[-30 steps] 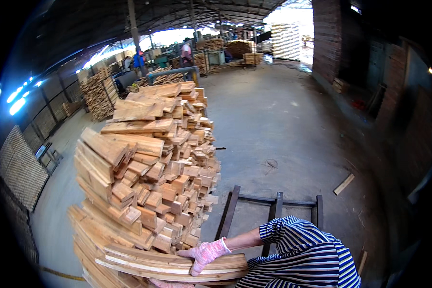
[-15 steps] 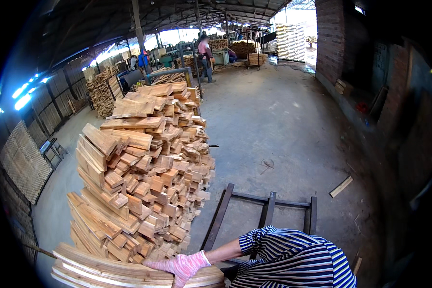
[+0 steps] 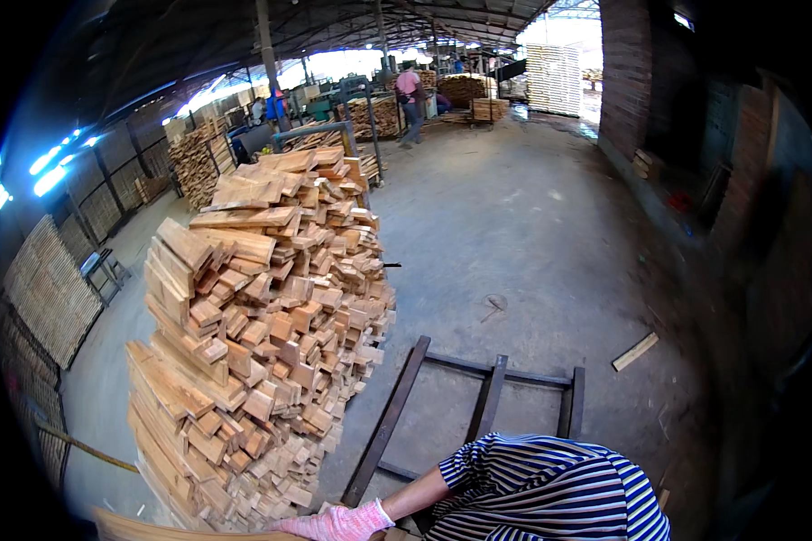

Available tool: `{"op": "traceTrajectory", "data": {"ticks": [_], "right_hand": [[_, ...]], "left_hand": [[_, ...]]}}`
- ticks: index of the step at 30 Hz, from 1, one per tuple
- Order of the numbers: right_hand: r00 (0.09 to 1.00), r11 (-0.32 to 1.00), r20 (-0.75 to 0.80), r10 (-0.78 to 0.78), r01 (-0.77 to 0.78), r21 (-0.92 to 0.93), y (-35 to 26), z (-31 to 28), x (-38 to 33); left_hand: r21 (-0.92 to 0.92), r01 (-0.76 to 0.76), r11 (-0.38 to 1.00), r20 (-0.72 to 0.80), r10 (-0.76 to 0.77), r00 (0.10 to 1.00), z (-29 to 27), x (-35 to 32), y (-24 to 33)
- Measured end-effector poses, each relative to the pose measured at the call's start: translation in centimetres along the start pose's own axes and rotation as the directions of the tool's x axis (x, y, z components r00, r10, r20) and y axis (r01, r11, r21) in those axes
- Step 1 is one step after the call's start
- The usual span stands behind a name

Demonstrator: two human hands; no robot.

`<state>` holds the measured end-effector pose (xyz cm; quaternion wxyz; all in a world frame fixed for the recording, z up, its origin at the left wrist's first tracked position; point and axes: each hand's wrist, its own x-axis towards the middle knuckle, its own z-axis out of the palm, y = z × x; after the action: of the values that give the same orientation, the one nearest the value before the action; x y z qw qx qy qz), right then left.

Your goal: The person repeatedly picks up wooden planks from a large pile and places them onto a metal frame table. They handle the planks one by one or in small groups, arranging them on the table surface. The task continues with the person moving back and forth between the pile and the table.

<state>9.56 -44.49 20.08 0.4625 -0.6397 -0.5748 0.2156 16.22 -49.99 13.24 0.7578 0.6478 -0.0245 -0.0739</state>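
At the bottom edge, my right hand (image 3: 338, 522), in a pink-and-white knit glove, is closed over the edge of wooden boards (image 3: 185, 532). Its fingers point left, and the lower part of the hand and most of the boards are cut off by the frame. The arm comes out of a striped blue, black and white sleeve (image 3: 523, 473). Just beyond the hand rises a large heap of short sawn planks (image 3: 271, 334), many with their ends facing right. My left hand is out of sight.
A dark metal frame (image 3: 487, 397) lies on the concrete floor right of the heap. Farther right is a loose wood strip (image 3: 635, 352). A person in a pink top (image 3: 410, 95) stands far back near wood stacks (image 3: 465, 90). A brick wall (image 3: 627, 81) runs along the right.
The boards and my right hand have sunk toward the bottom edge, so less of them shows. The whole view has shifted slightly. The far person has turned and moved a little right.
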Motion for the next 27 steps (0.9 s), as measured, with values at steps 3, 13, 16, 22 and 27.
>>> {"op": "traceTrajectory", "data": {"ticks": [3,13,16,22,27], "right_hand": [[0.999,0.999,0.041,-0.034,0.033,0.021,0.0,1.6,-0.7],[0.784,0.822,0.573,-0.24,-0.151,0.55,14.0,16.8,0.3],[0.638,0.707,0.706,-0.307,-0.343,0.618,17.3,21.2,-1.2],[0.373,0.862,0.826,-0.422,-0.116,0.493,10.7,23.6,2.1],[0.065,0.831,0.829,-0.556,0.038,0.555,8.8,23.3,-3.2]], "left_hand": [[0.0,0.001,1.0,-0.03,-0.001,1.0,-0.3,-1.2,-0.7],[-0.118,0.129,0.985,-0.521,-0.172,0.836,-12.4,-12.3,-9.3],[-0.247,0.11,0.963,-0.733,-0.26,0.629,-14.9,-19.8,-12.8],[-0.456,-0.051,0.889,-0.885,-0.459,-0.083,-6.1,-35.1,-15.5],[-0.515,-0.276,0.811,-0.672,-0.582,-0.458,7.1,-34.5,-17.6]]}}
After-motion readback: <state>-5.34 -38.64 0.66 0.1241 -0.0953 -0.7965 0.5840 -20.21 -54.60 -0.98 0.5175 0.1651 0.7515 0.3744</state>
